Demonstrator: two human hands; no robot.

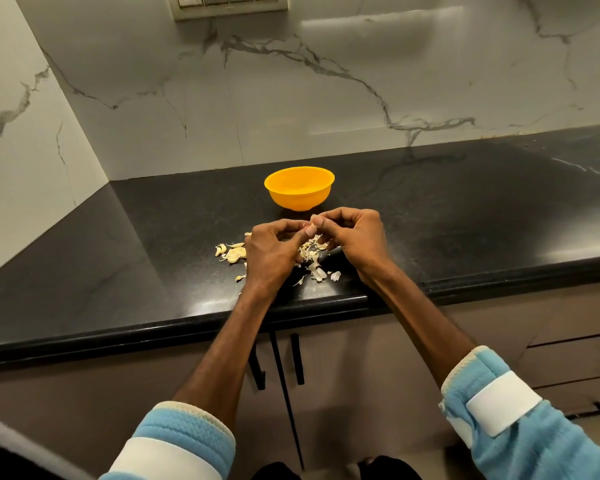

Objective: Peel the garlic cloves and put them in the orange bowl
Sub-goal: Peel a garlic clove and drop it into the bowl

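Pinching one garlic clove [306, 224], fingers [311, 231] of left hand [274, 252] and right hand [355, 237] curl tightly together.

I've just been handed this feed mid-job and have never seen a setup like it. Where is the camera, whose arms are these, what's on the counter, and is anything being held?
There is one picture, from a wide-angle camera worn on a person's head, looking forward and down. There is no machine: the arms are that person's own. The left hand and right hand meet above the black counter, fingers curled, pinching a small pale piece between them. It is apparently a garlic clove, mostly hidden by the fingers. Under the hands lie loose peel scraps; left of them lie a few other cloves. The orange bowl stands upright just beyond the hands; no cloves show in it.
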